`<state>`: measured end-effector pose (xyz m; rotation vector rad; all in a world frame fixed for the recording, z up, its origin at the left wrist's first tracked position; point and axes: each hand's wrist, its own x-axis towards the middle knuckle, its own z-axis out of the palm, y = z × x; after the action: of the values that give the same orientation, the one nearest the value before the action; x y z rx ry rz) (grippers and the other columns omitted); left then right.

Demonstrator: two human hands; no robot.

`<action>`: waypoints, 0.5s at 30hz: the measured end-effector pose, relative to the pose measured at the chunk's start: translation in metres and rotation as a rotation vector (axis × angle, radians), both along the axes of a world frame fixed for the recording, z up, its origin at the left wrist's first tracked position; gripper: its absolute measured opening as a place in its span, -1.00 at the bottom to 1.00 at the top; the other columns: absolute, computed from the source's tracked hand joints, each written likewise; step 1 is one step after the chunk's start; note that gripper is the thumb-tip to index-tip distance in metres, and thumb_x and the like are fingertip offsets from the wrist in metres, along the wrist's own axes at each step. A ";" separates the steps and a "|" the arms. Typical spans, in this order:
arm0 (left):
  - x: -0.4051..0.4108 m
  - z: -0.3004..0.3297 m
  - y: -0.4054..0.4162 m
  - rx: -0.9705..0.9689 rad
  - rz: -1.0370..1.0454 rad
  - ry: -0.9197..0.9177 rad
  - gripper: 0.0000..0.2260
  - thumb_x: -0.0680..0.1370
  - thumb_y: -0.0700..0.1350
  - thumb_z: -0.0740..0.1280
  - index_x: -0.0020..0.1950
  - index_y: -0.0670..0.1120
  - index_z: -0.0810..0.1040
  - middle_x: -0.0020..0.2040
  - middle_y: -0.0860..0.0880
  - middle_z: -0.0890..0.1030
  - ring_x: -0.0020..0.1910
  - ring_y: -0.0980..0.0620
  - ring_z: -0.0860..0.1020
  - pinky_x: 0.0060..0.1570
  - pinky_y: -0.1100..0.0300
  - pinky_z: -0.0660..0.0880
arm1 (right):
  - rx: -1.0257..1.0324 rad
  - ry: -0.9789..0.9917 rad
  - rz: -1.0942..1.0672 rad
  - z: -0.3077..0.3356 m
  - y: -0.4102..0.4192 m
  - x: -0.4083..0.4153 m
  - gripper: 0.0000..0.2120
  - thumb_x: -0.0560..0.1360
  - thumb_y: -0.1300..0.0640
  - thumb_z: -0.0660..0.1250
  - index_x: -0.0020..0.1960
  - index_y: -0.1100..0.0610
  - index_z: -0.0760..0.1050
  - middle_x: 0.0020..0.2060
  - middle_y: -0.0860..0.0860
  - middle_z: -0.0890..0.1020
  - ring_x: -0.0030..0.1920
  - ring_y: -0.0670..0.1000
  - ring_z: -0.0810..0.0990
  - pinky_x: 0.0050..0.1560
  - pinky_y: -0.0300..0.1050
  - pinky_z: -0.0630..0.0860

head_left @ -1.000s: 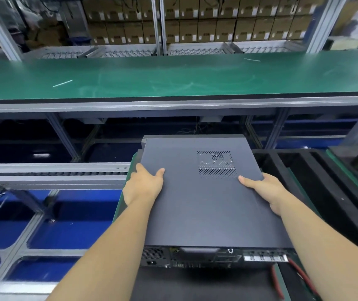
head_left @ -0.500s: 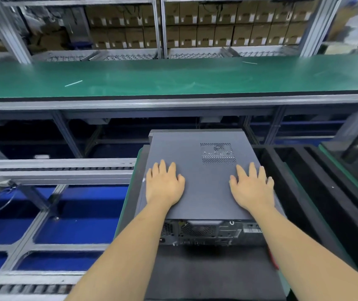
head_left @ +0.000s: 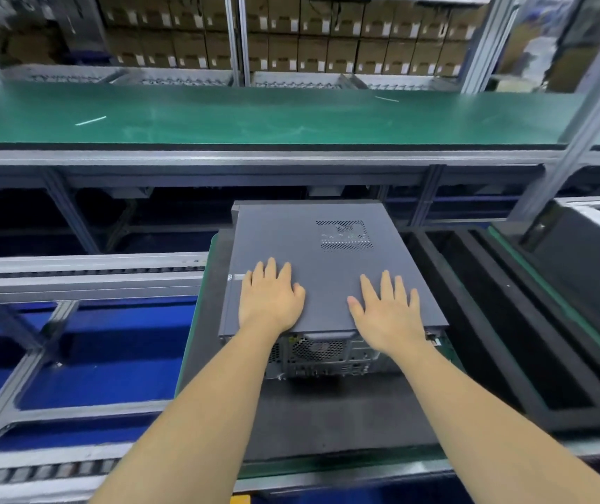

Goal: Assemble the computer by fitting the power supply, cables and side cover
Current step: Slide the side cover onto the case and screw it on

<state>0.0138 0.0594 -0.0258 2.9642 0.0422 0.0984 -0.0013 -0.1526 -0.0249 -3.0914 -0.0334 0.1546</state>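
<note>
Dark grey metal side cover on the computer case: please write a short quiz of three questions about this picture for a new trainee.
1. True or false: both hands lie flat on the dark grey metal side cover.
2. The perforated vent patch on the cover is: A) between the hands, B) beyond the hands, nearer the cover's right edge, C) under the left hand.
3. Which face of the computer case points toward the person?

Key: 1 true, left hand and right hand with straight fingers. 2 B. 3 The rear panel with the fan grille and ports.

Even overhead light glares softly off the green bench top point(head_left: 291, 114), and wide-angle edges bend and blur.
</note>
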 end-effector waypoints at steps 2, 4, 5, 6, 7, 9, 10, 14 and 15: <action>-0.009 -0.001 -0.001 -0.012 -0.006 0.039 -0.47 0.64 0.14 -0.07 0.61 0.05 0.12 0.63 -0.12 0.08 0.59 -0.15 0.02 0.55 -0.09 -0.03 | 0.004 0.013 0.022 0.001 -0.001 -0.001 -0.33 0.63 -0.34 -0.24 0.67 -0.09 -0.15 0.65 0.15 -0.14 0.64 0.21 -0.19 0.58 0.27 -0.17; -0.021 -0.004 -0.006 -0.009 -0.006 0.029 -0.46 0.64 0.20 -0.08 0.61 0.09 0.09 0.64 -0.11 0.05 0.60 -0.14 -0.01 0.56 -0.10 -0.07 | -0.001 0.032 0.052 0.001 -0.003 -0.002 -0.27 0.60 -0.40 -0.26 0.67 -0.08 -0.17 0.65 0.17 -0.15 0.63 0.23 -0.20 0.58 0.29 -0.18; -0.026 -0.005 -0.010 0.004 -0.007 0.031 -0.44 0.63 0.25 -0.09 0.61 0.11 0.06 0.64 -0.10 0.04 0.60 -0.13 -0.02 0.56 -0.11 -0.09 | -0.005 0.041 0.073 0.001 -0.004 -0.003 -0.24 0.57 -0.43 -0.28 0.67 -0.07 -0.18 0.64 0.18 -0.16 0.63 0.25 -0.21 0.57 0.30 -0.19; -0.031 -0.007 -0.013 0.022 -0.007 0.041 -0.41 0.61 0.30 -0.12 0.62 0.13 0.03 0.64 -0.09 0.01 0.61 -0.13 -0.05 0.56 -0.12 -0.10 | -0.009 0.048 0.094 0.002 -0.006 -0.004 -0.18 0.53 -0.47 -0.31 0.67 -0.07 -0.20 0.64 0.19 -0.17 0.62 0.26 -0.22 0.57 0.32 -0.20; -0.036 -0.007 -0.016 0.039 -0.004 0.058 -0.36 0.58 0.37 -0.17 0.62 0.14 -0.01 0.65 -0.08 -0.03 0.61 -0.13 -0.08 0.56 -0.12 -0.12 | -0.013 0.054 0.116 0.003 -0.008 -0.005 -0.12 0.47 -0.51 -0.35 0.66 -0.07 -0.21 0.64 0.20 -0.18 0.62 0.28 -0.23 0.57 0.33 -0.20; -0.040 -0.005 -0.018 0.059 -0.006 0.107 -0.19 0.45 0.51 -0.29 0.63 0.16 -0.10 0.65 -0.07 -0.11 0.62 -0.11 -0.14 0.56 -0.12 -0.16 | -0.016 0.067 0.158 0.004 -0.010 -0.006 0.04 0.33 -0.59 -0.43 0.66 -0.05 -0.23 0.63 0.21 -0.20 0.62 0.30 -0.24 0.55 0.35 -0.21; -0.040 -0.003 -0.017 0.070 -0.014 0.129 -0.10 0.36 0.57 -0.34 0.63 0.16 -0.14 0.65 -0.07 -0.14 0.61 -0.11 -0.17 0.56 -0.12 -0.18 | -0.019 0.071 0.181 0.005 -0.011 -0.007 0.11 0.26 -0.62 -0.45 0.66 -0.04 -0.24 0.63 0.22 -0.20 0.61 0.30 -0.25 0.55 0.37 -0.21; -0.044 0.001 -0.015 0.121 -0.073 0.172 0.04 0.20 0.70 -0.30 0.60 0.23 -0.24 0.64 -0.07 -0.20 0.61 -0.11 -0.22 0.55 -0.14 -0.23 | -0.082 0.080 0.298 0.004 -0.016 -0.007 0.25 0.14 -0.69 -0.38 0.66 0.01 -0.28 0.63 0.21 -0.23 0.62 0.26 -0.27 0.50 0.47 -0.17; -0.045 0.001 -0.015 0.125 -0.084 0.173 0.06 0.18 0.71 -0.28 0.59 0.24 -0.24 0.64 -0.06 -0.20 0.61 -0.11 -0.22 0.55 -0.15 -0.23 | -0.103 0.076 0.316 0.004 -0.017 -0.007 0.26 0.14 -0.70 -0.35 0.65 0.01 -0.29 0.63 0.22 -0.22 0.62 0.26 -0.26 0.49 0.49 -0.14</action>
<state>-0.0312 0.0449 -0.0250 3.0861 -0.0685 -0.1733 -0.0082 -0.1691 -0.0212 -3.1560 -0.5276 0.2924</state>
